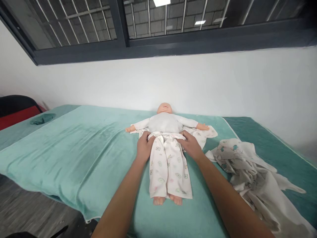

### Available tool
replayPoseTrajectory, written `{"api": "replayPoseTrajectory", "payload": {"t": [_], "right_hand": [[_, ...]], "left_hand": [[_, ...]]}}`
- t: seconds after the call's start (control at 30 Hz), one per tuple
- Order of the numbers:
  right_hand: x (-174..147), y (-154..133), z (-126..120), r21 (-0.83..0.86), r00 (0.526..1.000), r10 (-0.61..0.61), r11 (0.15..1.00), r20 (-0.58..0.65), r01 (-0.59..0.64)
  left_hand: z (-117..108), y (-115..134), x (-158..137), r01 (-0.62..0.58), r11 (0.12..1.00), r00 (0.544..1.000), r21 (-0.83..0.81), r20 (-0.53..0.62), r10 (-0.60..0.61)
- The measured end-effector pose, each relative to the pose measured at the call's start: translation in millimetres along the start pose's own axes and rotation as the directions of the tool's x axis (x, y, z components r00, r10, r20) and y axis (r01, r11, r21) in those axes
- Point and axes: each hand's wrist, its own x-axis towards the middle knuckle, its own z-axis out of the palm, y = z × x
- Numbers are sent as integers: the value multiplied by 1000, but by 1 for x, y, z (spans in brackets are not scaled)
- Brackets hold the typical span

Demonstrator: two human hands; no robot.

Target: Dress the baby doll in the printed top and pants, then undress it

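Note:
A baby doll [164,108] lies on its back on the green-covered bed, head toward the wall and arms spread. It wears a white long-sleeved top [165,123] and white patterned pants [160,165], with both feet showing below the cuffs. My left hand [145,145] is closed on the pants' waistband at the doll's left-hand side in view. On the other side my right hand [190,145] grips the same waistband, thumb and fingers pinched on the cloth. Under the doll's torso and arm, a patterned garment [210,131] is spread out.
A crumpled heap of white printed baby clothes [247,165] lies on the bed to the right. The green bed cover [74,148] stretches out at the left. A white wall and a barred window [165,43] stand behind. At far left is a red and black object [19,110].

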Motion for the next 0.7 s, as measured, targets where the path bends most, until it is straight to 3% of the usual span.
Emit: {"api": "replayPoseTrajectory", "payload": {"t": [0.17, 0.23, 0.4, 0.7], "right_hand": [[-7, 4, -16, 124, 945, -42, 992, 324, 2], [-13, -1, -18, 139, 923, -29, 990, 384, -27], [-25, -19, -11, 78, 950, 107, 988, 294, -136], [-19, -12, 11, 29, 997, 44, 999, 70, -46]], "left_hand": [[0, -1, 1, -8, 999, 1000, -43, 9, 8], [0, -2, 1, -16, 999, 1000, -44, 12, 17], [0, -3, 2, -28, 999, 1000, -41, 11, 29], [9, -6, 15, -66, 993, 997, -99, -34, 63]]}}
